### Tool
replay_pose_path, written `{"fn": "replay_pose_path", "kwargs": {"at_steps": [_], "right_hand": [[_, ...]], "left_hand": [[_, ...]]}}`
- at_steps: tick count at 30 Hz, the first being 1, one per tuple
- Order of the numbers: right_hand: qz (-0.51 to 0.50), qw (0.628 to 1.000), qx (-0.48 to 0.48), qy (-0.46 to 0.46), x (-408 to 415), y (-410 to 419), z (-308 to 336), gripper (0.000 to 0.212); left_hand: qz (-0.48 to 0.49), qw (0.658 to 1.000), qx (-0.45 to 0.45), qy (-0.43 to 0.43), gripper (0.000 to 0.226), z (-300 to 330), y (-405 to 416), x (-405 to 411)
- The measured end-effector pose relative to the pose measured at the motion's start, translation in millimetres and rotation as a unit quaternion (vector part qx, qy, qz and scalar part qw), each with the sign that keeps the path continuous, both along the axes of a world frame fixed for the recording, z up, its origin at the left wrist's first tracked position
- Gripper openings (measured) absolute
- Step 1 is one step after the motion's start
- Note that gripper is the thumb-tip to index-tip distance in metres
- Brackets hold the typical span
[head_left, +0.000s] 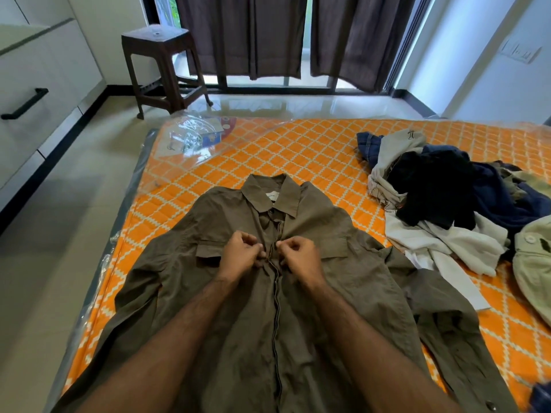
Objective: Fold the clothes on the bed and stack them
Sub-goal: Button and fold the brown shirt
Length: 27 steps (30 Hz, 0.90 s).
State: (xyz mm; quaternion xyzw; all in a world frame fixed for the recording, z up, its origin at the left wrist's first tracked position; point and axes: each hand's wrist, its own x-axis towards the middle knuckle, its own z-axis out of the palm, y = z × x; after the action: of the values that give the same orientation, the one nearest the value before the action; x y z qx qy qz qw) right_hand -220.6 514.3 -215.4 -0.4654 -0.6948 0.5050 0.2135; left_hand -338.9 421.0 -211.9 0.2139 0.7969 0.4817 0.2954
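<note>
Hands at the shirt's placket

Olive shirt (238,308) lies flat, front up, on the orange bed (298,150); my left hand (243,248) and right hand (298,253) each pinch its front edges mid-chest, unfolded clothes pile (441,198) to my right.

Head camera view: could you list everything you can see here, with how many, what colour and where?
shirt: one, olive-brown, spread flat on the near part of the bed
bed: one, orange with white lattice, under clear plastic
clothes pile: one heap, black, navy, white and beige, on the bed's right side
stool: one, dark brown, on the floor by the window
curtains: dark brown, over the window
drawer handle: one, black, on the white cabinet at left
left hand: pinching the shirt front at the chest
right hand: pinching the shirt front opposite
</note>
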Motion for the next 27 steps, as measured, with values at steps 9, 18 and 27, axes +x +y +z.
{"fn": "replay_pose_path", "kwargs": {"at_steps": [9, 18, 27], "right_hand": [[0.085, 0.948, 0.135, -0.277, -58.0, 43.1, 35.0, 0.055], [-0.052, 0.994, -0.048, -0.089, -44.4, 58.2, 11.0, 0.012], [-0.078, 0.996, -0.046, 0.003, -57.5, 30.0, -4.1, 0.009]], "left_hand": [[0.02, 0.996, -0.079, 0.022, 0.031, 14.1, 50.5, -34.2], [0.072, 0.986, 0.01, -0.149, 0.013, -3.2, 47.3, -36.4], [0.115, 0.974, 0.057, -0.188, 0.015, -12.7, 45.6, -38.0]]}}
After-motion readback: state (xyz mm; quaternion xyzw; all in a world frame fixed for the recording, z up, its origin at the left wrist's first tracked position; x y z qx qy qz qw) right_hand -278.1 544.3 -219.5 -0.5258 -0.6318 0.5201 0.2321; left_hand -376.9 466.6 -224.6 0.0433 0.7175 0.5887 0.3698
